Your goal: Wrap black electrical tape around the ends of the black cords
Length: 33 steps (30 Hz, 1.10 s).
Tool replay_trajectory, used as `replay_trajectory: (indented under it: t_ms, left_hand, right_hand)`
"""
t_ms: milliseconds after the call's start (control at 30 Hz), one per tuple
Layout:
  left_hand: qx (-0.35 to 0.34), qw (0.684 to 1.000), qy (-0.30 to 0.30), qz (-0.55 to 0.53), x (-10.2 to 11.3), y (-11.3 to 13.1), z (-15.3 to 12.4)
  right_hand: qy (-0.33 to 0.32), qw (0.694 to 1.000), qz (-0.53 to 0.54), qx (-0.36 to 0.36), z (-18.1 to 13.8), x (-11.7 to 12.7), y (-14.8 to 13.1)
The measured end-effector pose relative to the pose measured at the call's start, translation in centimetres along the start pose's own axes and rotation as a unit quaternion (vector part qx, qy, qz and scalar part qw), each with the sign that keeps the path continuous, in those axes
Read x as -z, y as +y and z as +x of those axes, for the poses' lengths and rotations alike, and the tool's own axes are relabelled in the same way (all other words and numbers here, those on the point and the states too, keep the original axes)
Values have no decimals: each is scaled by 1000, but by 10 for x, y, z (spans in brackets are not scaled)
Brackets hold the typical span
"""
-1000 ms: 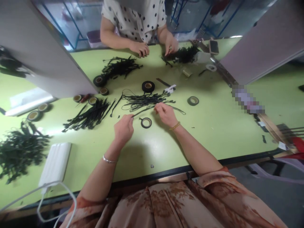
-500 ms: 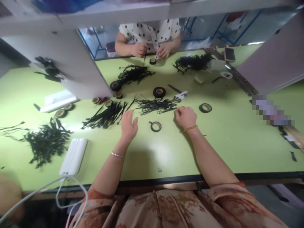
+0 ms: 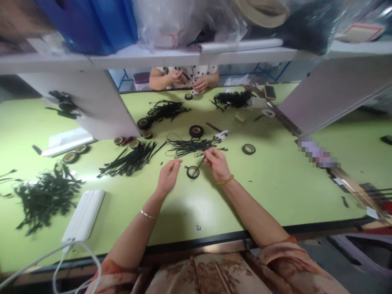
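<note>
My right hand (image 3: 217, 163) is closed, its fingertips pinching one end of a thin black cord (image 3: 201, 162). The cord slants down and left from the fingers across a small roll of black tape (image 3: 188, 173) that lies flat on the table. Left of that roll is my left hand (image 3: 168, 176), its fingers stretched towards the right with the thumb close by and nothing visible in them. Just beyond both hands lies a loose bundle of black looped cords (image 3: 191, 146). A bigger roll of black tape (image 3: 196, 131) sits behind the bundle.
Another cord pile (image 3: 131, 161) and a tangled heap (image 3: 47, 196) lie to the left, near a white power bank (image 3: 84, 214) with a cable. A tape roll (image 3: 248, 148) is at right. A co-worker's hands (image 3: 200, 83) work opposite, below a shelf (image 3: 171, 57).
My right hand has drawn a cord out of the bundle, towards me and over the tape roll. My left hand has come nearer the roll, its fingers turned rightward. The camera view has tilted up.
</note>
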<state>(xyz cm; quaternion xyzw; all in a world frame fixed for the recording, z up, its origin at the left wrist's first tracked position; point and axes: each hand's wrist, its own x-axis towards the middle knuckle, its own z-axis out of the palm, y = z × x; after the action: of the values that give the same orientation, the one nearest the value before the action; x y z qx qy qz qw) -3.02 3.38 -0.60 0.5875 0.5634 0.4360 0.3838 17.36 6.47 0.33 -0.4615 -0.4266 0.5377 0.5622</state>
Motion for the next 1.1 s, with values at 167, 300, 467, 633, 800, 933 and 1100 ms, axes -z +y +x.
replay_trajectory:
  t_ms: [167,300,467,633,800,933,1100]
  left_hand:
    - [114,971,-114,-175,-15,-2,-9]
    - [103,974,-150,-135,-14,-7,-9]
    - [51,981,-184,29,-3,-3,-6]
    - [36,979,-192,65,1,-2,-4]
    - [85,963,-255,-25,-1,-4,-4]
    - [103,942,-300,-112,-8,1,-11]
    - [9,976,-213,-43,-12,3,-15]
  right_hand:
    - [-23,998,52,-25,-13,-20,4]
    - [14,998,64,-22,-13,-24,8]
    - [57,990,118,-51,-8,-21,14]
    - [66,986,141,-60,-1,-13,15]
    - [39,987,150,-52,-3,-13,10]
    - [-63,994,84,-25,-16,-22,6]
    - [-127,991,-43,0,-25,-25,3]
